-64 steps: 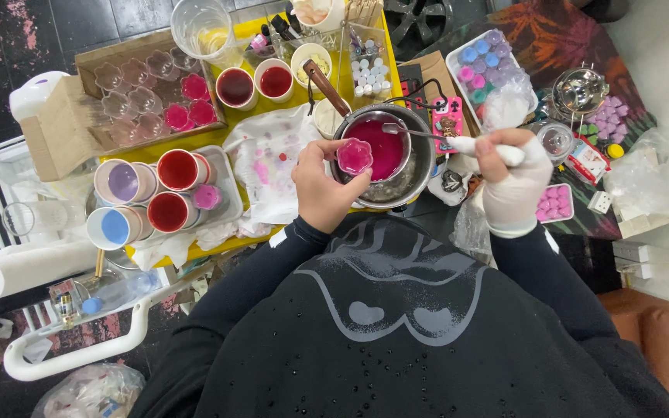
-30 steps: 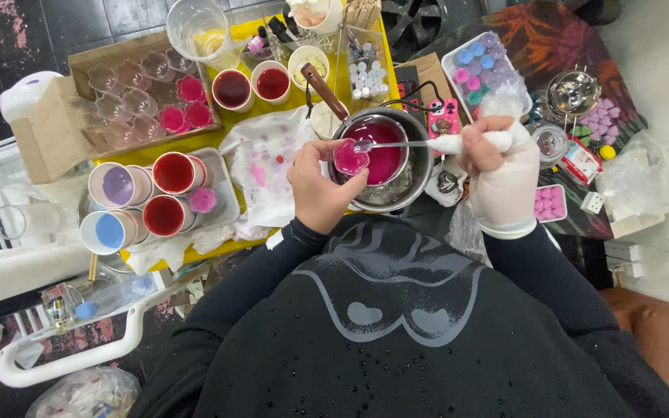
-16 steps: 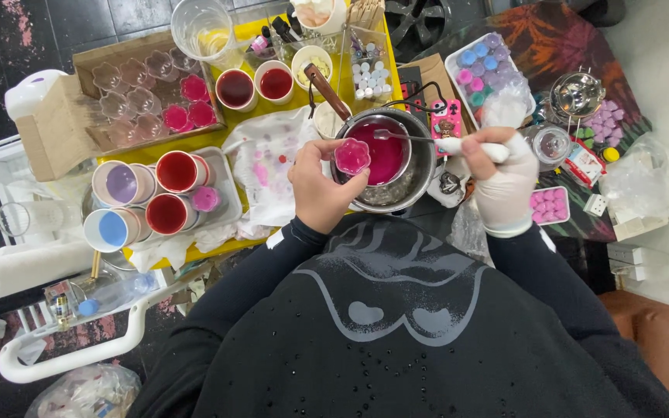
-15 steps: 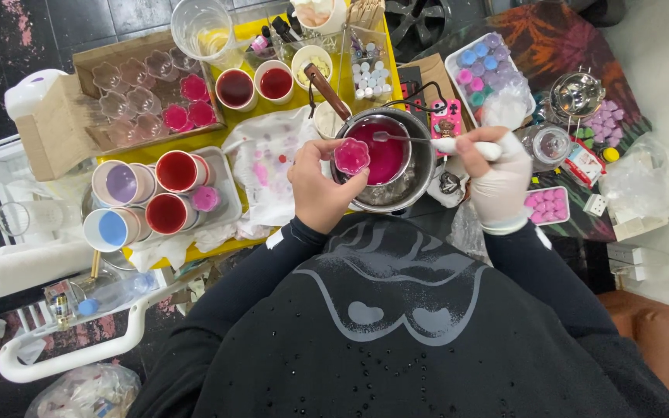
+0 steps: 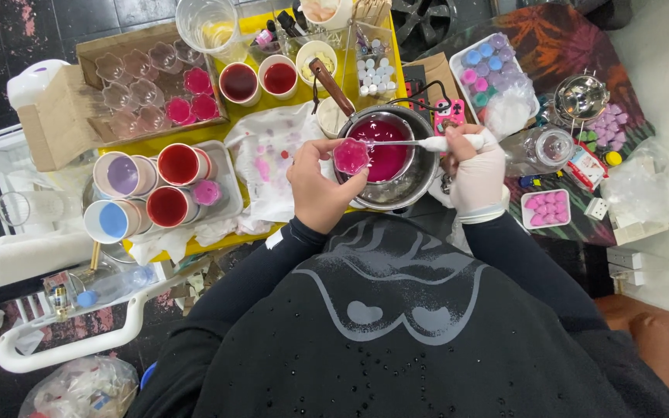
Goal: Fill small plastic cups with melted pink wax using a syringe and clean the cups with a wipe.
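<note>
My left hand (image 5: pixel 317 184) holds a small clear mould filled with pink liquid (image 5: pixel 351 155) over the rim of a metal pot (image 5: pixel 404 190). The pot holds dark pink liquid (image 5: pixel 387 147). My right hand (image 5: pixel 475 166), in a white glove, grips the white handle of a metal spoon (image 5: pixel 420 143) whose bowl reaches across the pot to the mould. A wooden-handled tool (image 5: pixel 330 83) leans at the pot's far edge.
A cardboard box (image 5: pixel 63 116) of clear and pink moulds sits far left. Cups of red, purple and blue liquid (image 5: pixel 149 186) stand on a tray. A stained white cloth (image 5: pixel 272 162), a paper towel roll (image 5: pixel 17 259), and trays of pink and blue pieces (image 5: pixel 493 70) surround the pot.
The spoon has dipped into the pot and come back to the mould several times; the mould in my left hand stays at the pot's near-left rim.
</note>
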